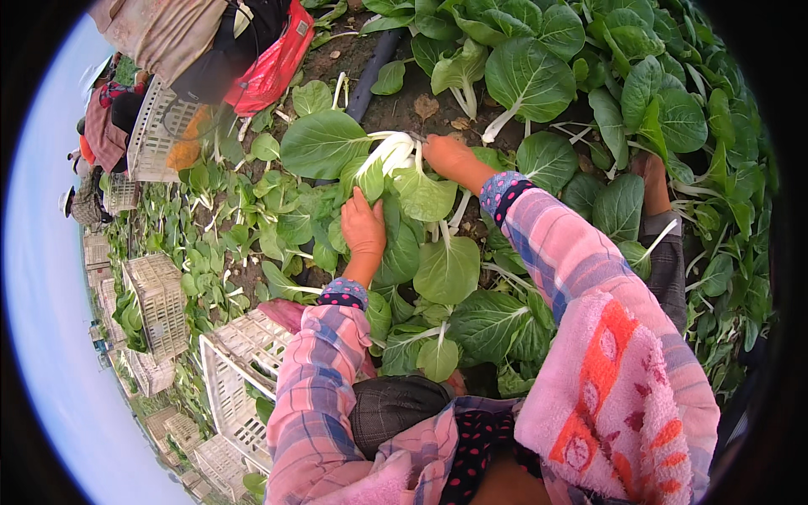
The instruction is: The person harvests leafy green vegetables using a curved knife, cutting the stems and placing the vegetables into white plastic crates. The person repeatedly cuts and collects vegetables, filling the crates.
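A head of bok choy (394,154) lies tipped over in front of me, its thick white stalks facing up and away. My left hand (365,230) grips its leaves from the near side, with the fingers partly among the green. At the base of the stalks, my right hand (451,158) is closed. A small, dark, blade-like tip (416,136) pokes out of that fist towards the white base; the rest of it is hidden. Loose bok choy leaves (448,268) spread over the soil just below both hands.
Uncut bok choy (656,95) grows densely on the right. A black hose (375,72) runs along the soil. White plastic crates (240,372) stand at left, one close to my left arm. Another person (170,38) works at upper left beside a red bag (274,63).
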